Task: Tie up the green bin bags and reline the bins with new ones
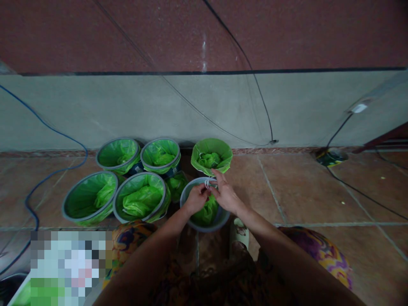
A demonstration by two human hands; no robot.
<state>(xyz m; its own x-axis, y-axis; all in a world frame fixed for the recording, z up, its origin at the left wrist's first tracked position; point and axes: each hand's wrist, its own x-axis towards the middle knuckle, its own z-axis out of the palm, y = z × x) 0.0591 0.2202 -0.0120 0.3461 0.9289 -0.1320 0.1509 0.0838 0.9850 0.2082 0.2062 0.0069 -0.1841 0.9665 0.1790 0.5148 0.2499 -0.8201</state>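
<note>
Below a two-tone wall [134, 104], tiles [306, 193] bear bins [206, 228].

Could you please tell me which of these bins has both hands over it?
The rightmost bin in the front row: the left hand and right hand meet above its opening, and it alone lies beneath both.

Crumpled green bag [206, 213], inside round grey bin [204, 228], white string [207, 183] above
</note>
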